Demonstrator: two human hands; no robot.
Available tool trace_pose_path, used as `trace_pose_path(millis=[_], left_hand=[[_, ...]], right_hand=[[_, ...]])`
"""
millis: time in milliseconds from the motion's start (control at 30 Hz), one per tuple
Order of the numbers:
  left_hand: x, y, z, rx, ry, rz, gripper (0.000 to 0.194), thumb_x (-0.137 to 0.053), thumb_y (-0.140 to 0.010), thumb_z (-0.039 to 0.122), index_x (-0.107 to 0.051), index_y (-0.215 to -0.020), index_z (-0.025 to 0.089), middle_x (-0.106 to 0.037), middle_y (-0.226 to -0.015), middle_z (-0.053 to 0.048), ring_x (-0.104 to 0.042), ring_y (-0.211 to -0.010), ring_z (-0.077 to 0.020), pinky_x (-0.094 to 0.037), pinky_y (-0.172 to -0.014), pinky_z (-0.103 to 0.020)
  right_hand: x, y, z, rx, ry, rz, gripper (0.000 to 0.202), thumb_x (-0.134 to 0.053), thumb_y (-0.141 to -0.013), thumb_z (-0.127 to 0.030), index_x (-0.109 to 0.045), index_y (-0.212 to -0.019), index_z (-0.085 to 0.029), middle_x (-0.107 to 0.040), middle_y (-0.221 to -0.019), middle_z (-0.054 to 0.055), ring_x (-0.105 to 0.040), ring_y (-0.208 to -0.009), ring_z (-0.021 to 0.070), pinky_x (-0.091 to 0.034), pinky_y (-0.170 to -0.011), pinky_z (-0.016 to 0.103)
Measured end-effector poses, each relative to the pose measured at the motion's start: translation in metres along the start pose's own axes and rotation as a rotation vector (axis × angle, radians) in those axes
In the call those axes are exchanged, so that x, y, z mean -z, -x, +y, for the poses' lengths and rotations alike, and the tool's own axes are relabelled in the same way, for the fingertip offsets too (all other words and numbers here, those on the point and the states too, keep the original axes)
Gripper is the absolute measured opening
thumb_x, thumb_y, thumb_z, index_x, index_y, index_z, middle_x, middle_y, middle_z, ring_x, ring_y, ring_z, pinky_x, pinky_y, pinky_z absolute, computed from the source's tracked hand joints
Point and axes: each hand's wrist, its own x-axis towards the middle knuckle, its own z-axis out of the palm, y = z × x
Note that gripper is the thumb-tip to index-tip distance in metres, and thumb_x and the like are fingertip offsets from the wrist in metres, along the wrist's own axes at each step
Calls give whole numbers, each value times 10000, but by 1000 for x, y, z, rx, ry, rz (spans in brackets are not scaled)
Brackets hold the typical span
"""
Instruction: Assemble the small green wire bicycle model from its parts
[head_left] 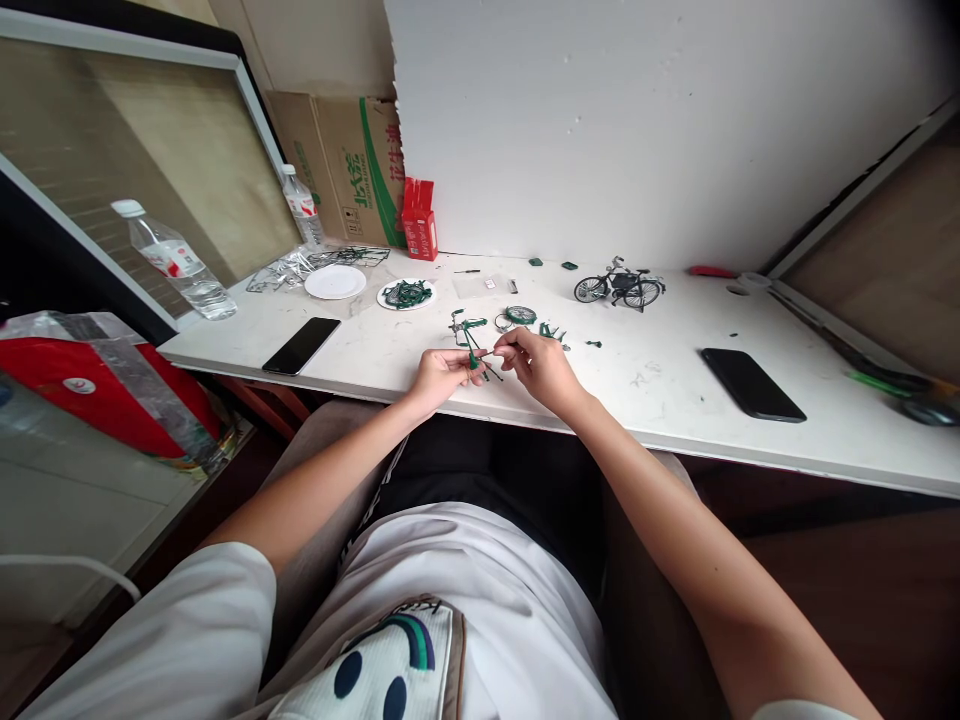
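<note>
my left hand [439, 375] pinched on green model frame [474, 358], held just over table edge [660, 400] | my right hand [536, 362] fingertips closed on frame's thin rod end, hands nearly touching | loose green parts [517, 318] just beyond hands | finished mini bicycle [619, 286] farther out, right | black phone [752, 384] right of right hand | second phone [301, 345] left of left hand

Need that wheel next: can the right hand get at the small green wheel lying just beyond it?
Probably yes: the small green wheel lies just beyond the right hand with bare table between, though its fingers now pinch the green frame piece.
</note>
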Motion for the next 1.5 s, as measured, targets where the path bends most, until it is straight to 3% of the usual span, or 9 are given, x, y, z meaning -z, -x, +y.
trace_pose_path(millis=[233,433,667,833,1000,1167,1333,1500], left_hand=[[2,-1,-2,-5,-14,-33,599,-989,-585,476,-845,-1046,122,-786,-835,-106,-664,-643,-151,-405,-601,-280],[2,-1,0,-12,-15,-47,600,-971,-609,512,-843,-1050,127,-797,-882,-117,-654,-642,-140,-400,-605,-280],[0,0,-1,-1,-33,-18,586,-995,-573,470,-847,-1017,118,-775,-806,-98,-659,-635,-154,-394,-604,-283],[1,0,-5,-19,-53,-10,568,-977,-606,491,-848,-1020,123,-788,-834,-116,-673,-653,-168,-396,-605,-286],[3,-3,-15,-63,-90,-22,539,-959,-636,509,-855,-1014,138,-800,-839,-117,-708,-664,-193,-405,-592,-280],[4,-5,-21,-80,-110,-36,526,-944,-663,511,-853,-1021,137,-822,-933,-135,-734,-677,-209,-421,-581,-274],[3,-4,-17,-94,-130,-26,544,-924,-687,532,-845,-1042,128,-826,-951,-136,-741,-701,-219,-428,-572,-269],[3,-3,-16,-91,-138,-37,533,-926,-690,525,-839,-1021,116,-817,-914,-137,-759,-714,-233,-430,-554,-261]], right_hand=[[0,0,-2,-19,-106,11,368,-477,-1086,-531,-643,-991,-216,-745,-809,54,-705,-665,179,-558,-651,303],[-2,-1,1,-38,-159,36,364,-532,-1058,-554,-668,-999,-222,-784,-897,67,-705,-643,181,-586,-647,330],[1,0,0,10,-1,14,314,-505,-1087,-459,-667,-983,-211,-778,-836,65,-730,-727,199,-538,-711,309],[2,1,0,55,101,-20,387,-505,-1080,-548,-661,-959,-215,-730,-733,45,-618,-568,168,-452,-626,290],[-2,0,-4,74,305,5,503,-404,-1101,-592,-572,-805,-222,-655,-654,44,-551,-527,167,-331,-576,295],[1,0,-12,17,450,-74,442,-317,-1131,-499,-560,-904,-207,-678,-751,75,-588,-615,205,-275,-583,310],[12,0,-16,9,248,-167,193,-466,-1070,-389,-506,-1109,-204,-711,-961,86,-649,-755,215,-396,-661,296],[24,-2,-14,-26,86,-310,98,-442,-1044,-262,-508,-1097,-212,-712,-960,83,-631,-749,194,-439,-684,288]])
